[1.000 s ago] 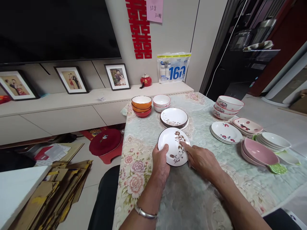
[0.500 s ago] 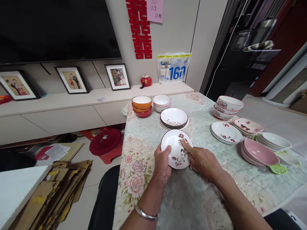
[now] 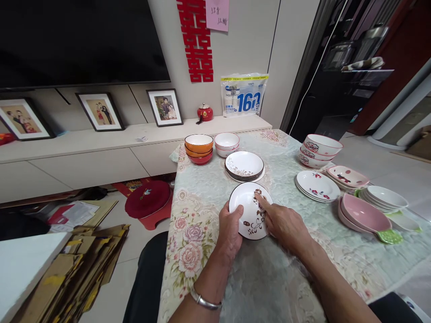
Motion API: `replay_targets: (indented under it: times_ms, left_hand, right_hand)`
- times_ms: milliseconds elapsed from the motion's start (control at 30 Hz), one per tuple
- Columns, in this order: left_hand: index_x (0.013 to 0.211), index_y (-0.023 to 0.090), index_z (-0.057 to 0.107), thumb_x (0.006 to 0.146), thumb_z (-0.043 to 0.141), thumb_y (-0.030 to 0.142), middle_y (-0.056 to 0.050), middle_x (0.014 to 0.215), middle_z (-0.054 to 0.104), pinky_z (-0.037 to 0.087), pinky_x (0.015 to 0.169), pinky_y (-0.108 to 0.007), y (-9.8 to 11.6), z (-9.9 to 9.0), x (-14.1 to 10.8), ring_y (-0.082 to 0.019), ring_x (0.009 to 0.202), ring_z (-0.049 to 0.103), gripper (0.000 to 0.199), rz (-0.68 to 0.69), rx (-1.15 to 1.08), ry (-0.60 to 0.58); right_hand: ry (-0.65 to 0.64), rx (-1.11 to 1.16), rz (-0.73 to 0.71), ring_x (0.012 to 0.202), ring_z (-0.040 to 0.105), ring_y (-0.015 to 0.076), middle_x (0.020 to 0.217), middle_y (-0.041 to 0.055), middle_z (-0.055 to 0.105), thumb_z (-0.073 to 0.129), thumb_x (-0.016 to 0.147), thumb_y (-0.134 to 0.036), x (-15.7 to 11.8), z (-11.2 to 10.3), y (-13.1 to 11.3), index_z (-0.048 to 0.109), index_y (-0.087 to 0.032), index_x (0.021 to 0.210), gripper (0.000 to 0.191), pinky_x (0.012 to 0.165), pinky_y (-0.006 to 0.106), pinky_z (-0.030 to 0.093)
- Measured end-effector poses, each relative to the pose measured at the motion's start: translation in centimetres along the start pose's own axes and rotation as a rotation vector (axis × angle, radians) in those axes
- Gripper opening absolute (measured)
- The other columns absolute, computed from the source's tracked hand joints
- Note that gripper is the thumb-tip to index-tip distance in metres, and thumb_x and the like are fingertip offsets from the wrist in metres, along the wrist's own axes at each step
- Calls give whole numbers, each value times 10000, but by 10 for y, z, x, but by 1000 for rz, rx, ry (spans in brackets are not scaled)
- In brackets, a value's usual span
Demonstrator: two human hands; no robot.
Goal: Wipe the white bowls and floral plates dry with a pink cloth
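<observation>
A round white plate (image 3: 247,211) with a dark rim and brown flower pattern is held tilted over the near part of the table. My left hand (image 3: 230,224) grips its left edge, thumb on top and fingers hidden underneath. At the right edge is my right hand (image 3: 284,224), its index finger stretched onto the brown flowers. The other right fingers curl at the rim, partly hidden. Just beyond the held plate stands a stack of similar plates (image 3: 244,163).
Behind are stacked orange and red bowls (image 3: 198,144) and white bowls (image 3: 226,141). On the right stand flowered plates (image 3: 318,185), patterned bowls (image 3: 321,150), pink dishes (image 3: 363,211) and small white dishes (image 3: 387,197). A floral tablecloth (image 3: 195,251) covers the table; a red stool (image 3: 150,202) is left.
The plate has shifted slightly right and turned a little in my hands. My right index finger stays on the flower pattern. The stacks around have not moved.
</observation>
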State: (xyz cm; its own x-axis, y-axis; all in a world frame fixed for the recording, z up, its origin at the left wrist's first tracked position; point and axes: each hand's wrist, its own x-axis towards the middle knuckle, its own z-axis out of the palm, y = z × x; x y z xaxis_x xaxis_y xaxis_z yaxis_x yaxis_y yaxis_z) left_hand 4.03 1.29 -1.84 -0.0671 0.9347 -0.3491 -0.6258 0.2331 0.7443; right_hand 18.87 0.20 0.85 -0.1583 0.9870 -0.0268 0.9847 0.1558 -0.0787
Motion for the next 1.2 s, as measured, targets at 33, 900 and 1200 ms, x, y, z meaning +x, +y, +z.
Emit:
replay_targets:
  times_ms: [33,900,1200]
  left_hand:
    - [1059,126,644,581,782,237,-47,713,724,536,669,-355,0,0,0,-221,631,683,509,-4,2,-3]
    - [963,129,684,781,704,485,-39,784,699,489,689,-252,-1,4,-5,-162,737,648,400,9,-45,-183]
    - [1019,121,698,832,585,596,-110,870,735,532,746,-310,-6,6,-6,-238,878,689,523,-177,-58,-124]
  right_hand:
    - [13,31,0,780,692,250,948,92,740,378,883,-141,0,-1,1,322,-265,1514,645,617,307,426]
    - [310,543,-340,1011,542,216,1072,85,580,508,893,-148,0,11,-19,642,-217,1119,272,868,343,481]
    - [449,391,-240,920,563,225,956,98,594,474,923,-138,9,16,-3,656,-168,1062,231,784,346,488]
